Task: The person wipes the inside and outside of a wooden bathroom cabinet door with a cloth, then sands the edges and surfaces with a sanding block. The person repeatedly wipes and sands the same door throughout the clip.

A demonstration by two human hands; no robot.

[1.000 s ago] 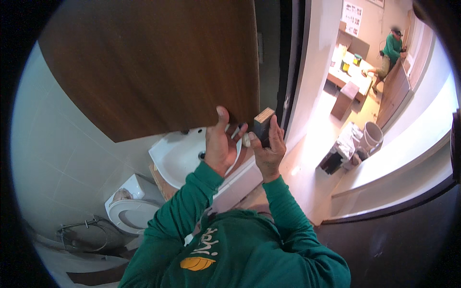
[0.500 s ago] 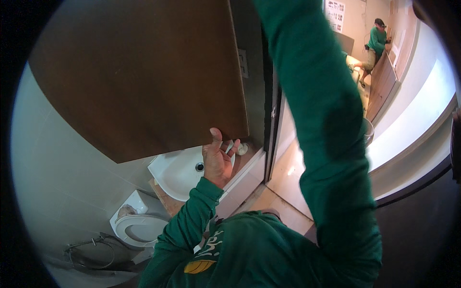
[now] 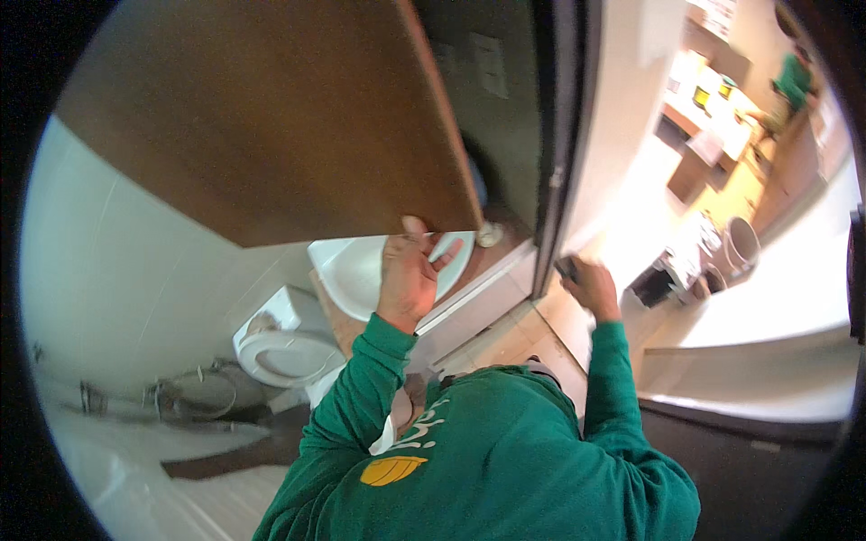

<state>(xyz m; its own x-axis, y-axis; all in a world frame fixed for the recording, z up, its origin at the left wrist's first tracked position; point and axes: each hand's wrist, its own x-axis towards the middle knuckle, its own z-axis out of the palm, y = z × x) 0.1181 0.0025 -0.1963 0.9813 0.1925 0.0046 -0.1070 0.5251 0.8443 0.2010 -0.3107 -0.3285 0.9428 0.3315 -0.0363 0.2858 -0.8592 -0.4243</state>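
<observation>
A large brown wooden panel (image 3: 271,126), perhaps a cabinet door, fills the upper left. My left hand (image 3: 408,284) is at its lower edge near the corner, thumb against the face and the other fingers bent just under the edge. Down at the right, beside the dark door frame (image 3: 548,180), my right hand (image 3: 595,288) is closed round a small dark object (image 3: 566,267). Blur and the fingers hide what kind of object it is. Below the panel lies a white washbasin (image 3: 356,275), partly covered by my left hand.
A white toilet (image 3: 289,356) stands at the lower left, near a hose (image 3: 194,397) on the wall. Through the doorway are a bucket (image 3: 741,242), a cluttered table (image 3: 713,108) and a person in green (image 3: 794,81). A dark surface (image 3: 731,469) is at the lower right.
My right arm has come down from overhead; its hand now shows beside the door frame with a dark object. My left hand stays at the panel's edge. The view has shifted, showing more of the doorway.
</observation>
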